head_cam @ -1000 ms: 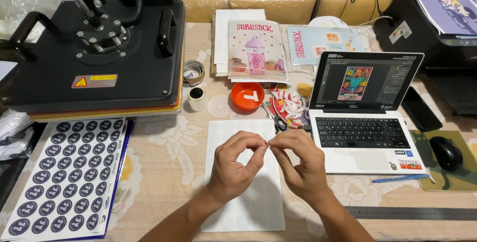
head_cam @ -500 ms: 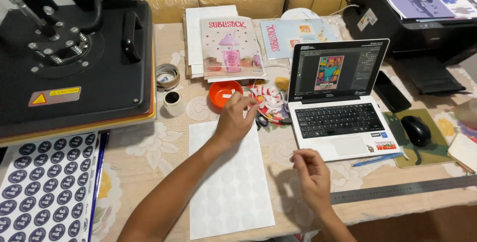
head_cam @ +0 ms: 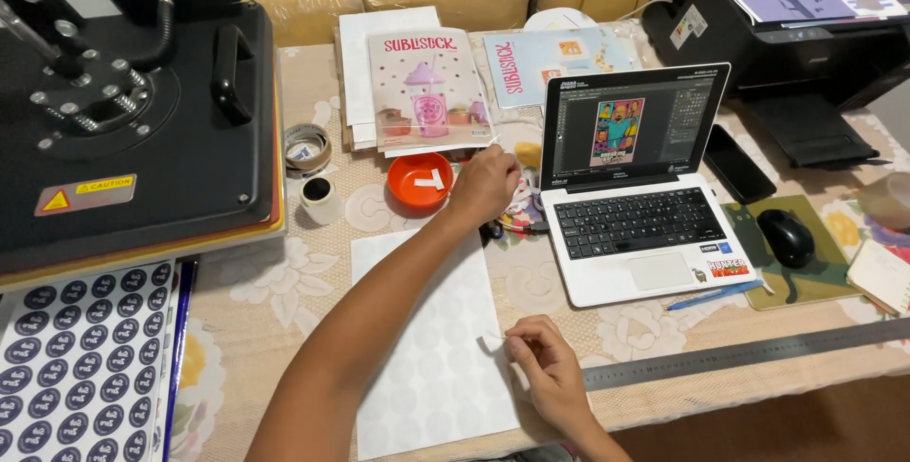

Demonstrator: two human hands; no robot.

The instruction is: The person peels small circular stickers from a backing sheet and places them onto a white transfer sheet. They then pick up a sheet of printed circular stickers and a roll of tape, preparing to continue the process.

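A small white sticker (head_cam: 492, 340) is pinched between the thumb and first finger of the right hand (head_cam: 548, 374), just over the right edge of the white sheet of round stickers (head_cam: 431, 358). This sheet is laid flat on the table (head_cam: 284, 277), and the right hand is held at its lower right side. The left hand (head_cam: 485, 183) is stretched out past the top of the sheet, with its fingers (head_cam: 500, 161) curled close together; it cannot be told if anything is held in them. Just to the left of this hand an orange round dish (head_cam: 418, 181) is seen, with a small white strip lying in it. An open white laptop (head_cam: 633, 189) is placed just to its right. A long metal ruler (head_cam: 749, 352) is laid along the near edge of the table, close to the right hand. A black heat press (head_cam: 133, 116) is set well off to the left, with a sheet of dark round printed stickers (head_cam: 81, 362) below it.
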